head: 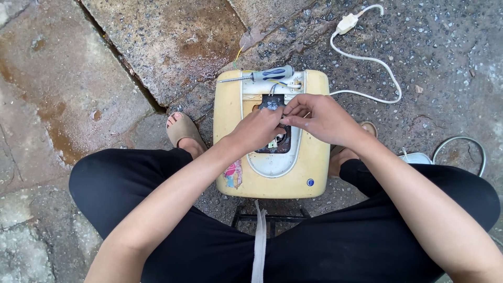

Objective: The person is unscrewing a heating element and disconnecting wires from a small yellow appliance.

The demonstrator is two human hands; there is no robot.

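Yellow plastic appliance casing [230, 112] lies on wet stone paving [157, 42] between the person's feet; left hand [257, 128] and right hand [325, 119] meet over its dark central opening [280, 142], fingertips pinched narrow on something too small to tell; a blue-handled screwdriver [262, 75] rests at twelve o'clock; a white cord [367, 58] trails toward one o'clock.

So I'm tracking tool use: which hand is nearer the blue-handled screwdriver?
Right. The right hand sits just below the screwdriver lying on the yellow casing's top edge; the left hand is lower, further from it.
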